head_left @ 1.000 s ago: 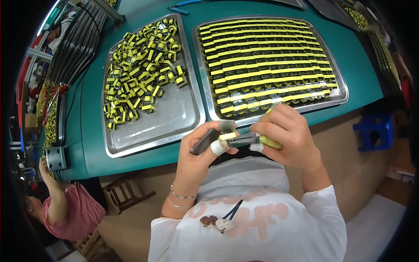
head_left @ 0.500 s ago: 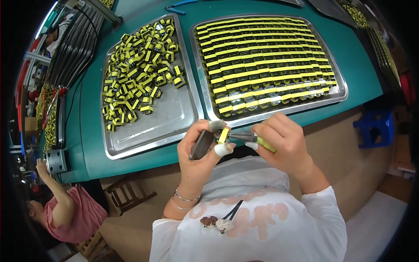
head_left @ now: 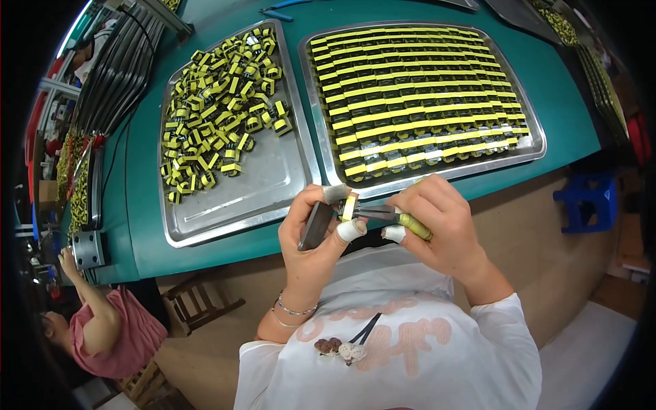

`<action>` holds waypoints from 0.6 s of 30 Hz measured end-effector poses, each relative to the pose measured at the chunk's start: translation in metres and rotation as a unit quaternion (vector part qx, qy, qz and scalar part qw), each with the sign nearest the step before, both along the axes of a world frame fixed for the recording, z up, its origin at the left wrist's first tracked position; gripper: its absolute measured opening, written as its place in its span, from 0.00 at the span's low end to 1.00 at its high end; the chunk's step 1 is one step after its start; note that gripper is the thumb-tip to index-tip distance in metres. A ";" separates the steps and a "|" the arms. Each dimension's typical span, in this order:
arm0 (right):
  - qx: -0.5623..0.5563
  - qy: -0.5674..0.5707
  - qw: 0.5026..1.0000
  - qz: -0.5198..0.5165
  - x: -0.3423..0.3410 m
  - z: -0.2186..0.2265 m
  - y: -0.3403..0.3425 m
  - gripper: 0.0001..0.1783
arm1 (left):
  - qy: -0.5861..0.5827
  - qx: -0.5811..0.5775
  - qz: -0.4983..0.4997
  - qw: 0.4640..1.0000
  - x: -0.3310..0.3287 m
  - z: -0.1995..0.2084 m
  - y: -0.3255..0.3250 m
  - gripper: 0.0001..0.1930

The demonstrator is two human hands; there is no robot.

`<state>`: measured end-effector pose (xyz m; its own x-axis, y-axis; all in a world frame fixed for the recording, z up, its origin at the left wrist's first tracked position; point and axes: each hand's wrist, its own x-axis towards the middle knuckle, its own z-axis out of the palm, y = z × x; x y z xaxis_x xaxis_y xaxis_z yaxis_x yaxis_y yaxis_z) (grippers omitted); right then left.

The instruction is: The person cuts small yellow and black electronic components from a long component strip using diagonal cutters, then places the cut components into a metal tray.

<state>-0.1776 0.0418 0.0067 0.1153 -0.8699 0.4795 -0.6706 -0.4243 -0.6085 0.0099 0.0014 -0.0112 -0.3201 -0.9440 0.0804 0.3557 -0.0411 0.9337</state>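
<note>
Where pliers (head_left: 383,214) touch, yellow part (head_left: 348,208) newly upright, in left hand (head_left: 310,255)

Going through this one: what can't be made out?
All in the head view:
Yellow-and-black part: partly covered by the left hand.
Pliers: handles mostly hidden inside the right hand; tip contact too small to tell.
Pile on the left tray: lower pieces buried under upper ones.
Far metal tray: cut off by the top edge.

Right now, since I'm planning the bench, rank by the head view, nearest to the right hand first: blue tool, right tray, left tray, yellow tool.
1. Yellow tool, in the right hand.
2. Right tray, just ahead.
3. Left tray, farther left.
4. Blue tool, beyond the trays.
</note>
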 end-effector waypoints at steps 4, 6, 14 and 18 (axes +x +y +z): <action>-0.010 0.042 0.999 -0.017 0.003 -0.001 0.002 0.17 | -0.019 -0.006 0.009 1.000 0.000 -0.002 0.000 0.18; -0.010 0.062 0.998 -0.026 0.004 -0.001 0.004 0.17 | -0.102 -0.116 0.033 0.987 0.004 -0.011 -0.002 0.19; -0.003 -0.016 0.999 -0.036 0.001 0.001 0.001 0.18 | -0.065 -0.049 0.054 0.995 -0.007 0.003 0.003 0.20; 0.102 -0.232 0.967 0.010 0.003 -0.004 0.003 0.15 | 0.024 0.063 -0.032 0.997 -0.007 0.011 0.002 0.23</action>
